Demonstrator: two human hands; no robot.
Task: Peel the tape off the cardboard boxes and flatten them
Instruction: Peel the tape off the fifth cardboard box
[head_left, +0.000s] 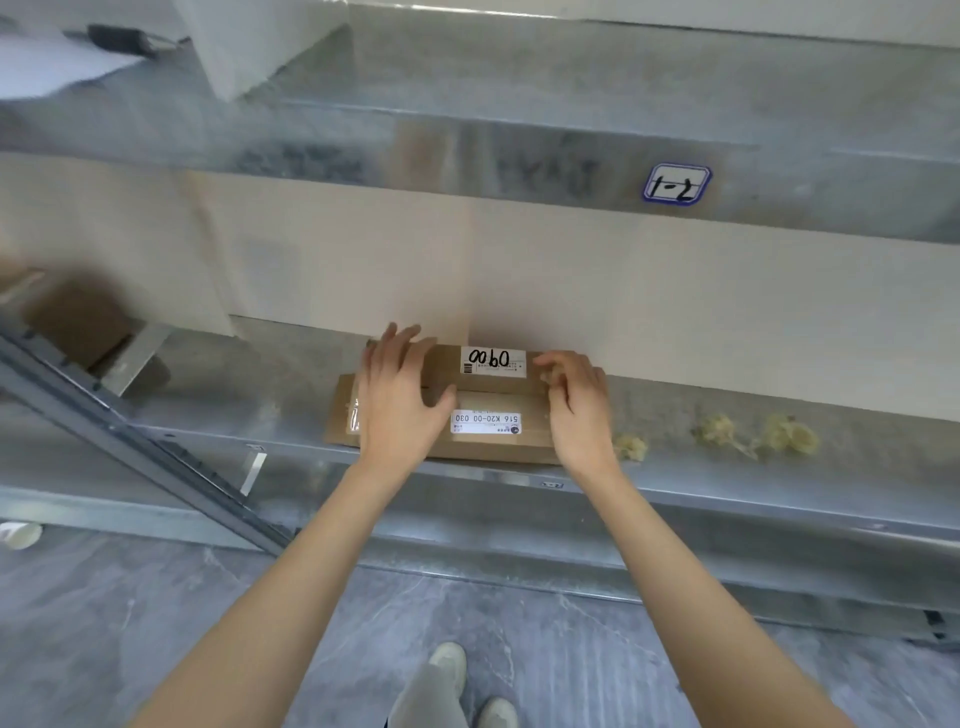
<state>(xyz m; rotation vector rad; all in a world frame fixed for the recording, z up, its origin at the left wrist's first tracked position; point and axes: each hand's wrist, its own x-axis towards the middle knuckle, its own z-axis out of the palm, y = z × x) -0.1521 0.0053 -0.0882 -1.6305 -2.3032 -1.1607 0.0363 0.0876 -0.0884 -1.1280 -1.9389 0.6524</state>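
Note:
A flat brown cardboard box (488, 400) lies on a metal shelf (208, 415), with two white labels on its top. My left hand (397, 395) lies spread over the box's left part, fingers straight and thumb out toward the lower label. My right hand (574, 397) is at the box's right end with its fingers curled against the far right corner. Whether it pinches tape there I cannot tell. A clear strip of tape (354, 415) shows at the box's left end.
Crumpled yellowish tape scraps (779, 434) lie on the shelf to the right. A blurred brown box (72, 322) sits at the far left behind a slanted metal brace (156, 457). An upper shelf beam carries a "1-2" sticker (675, 184). Grey floor and my shoes are below.

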